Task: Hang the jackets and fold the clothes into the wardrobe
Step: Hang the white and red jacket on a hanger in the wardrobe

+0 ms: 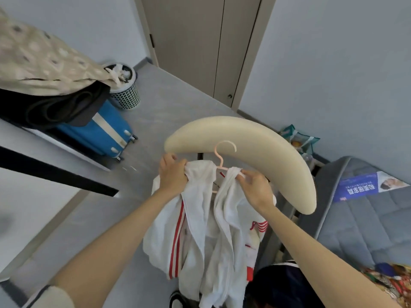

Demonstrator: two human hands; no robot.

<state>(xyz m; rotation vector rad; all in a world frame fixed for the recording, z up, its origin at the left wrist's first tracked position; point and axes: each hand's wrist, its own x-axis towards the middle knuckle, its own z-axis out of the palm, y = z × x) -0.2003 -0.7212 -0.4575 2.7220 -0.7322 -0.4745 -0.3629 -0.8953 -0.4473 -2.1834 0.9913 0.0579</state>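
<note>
Hands (213, 181) gripping white jacket (200, 230), pink hanger (219, 161)

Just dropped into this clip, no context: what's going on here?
A person is fitting a white jacket with red stripes onto a pink hanger. The left hand grips one shoulder, the right hand pinches the other. The hook is free, on no rail, so the jacket is not yet hung. More clothes lie piled above a blue suitcase at left.
</note>
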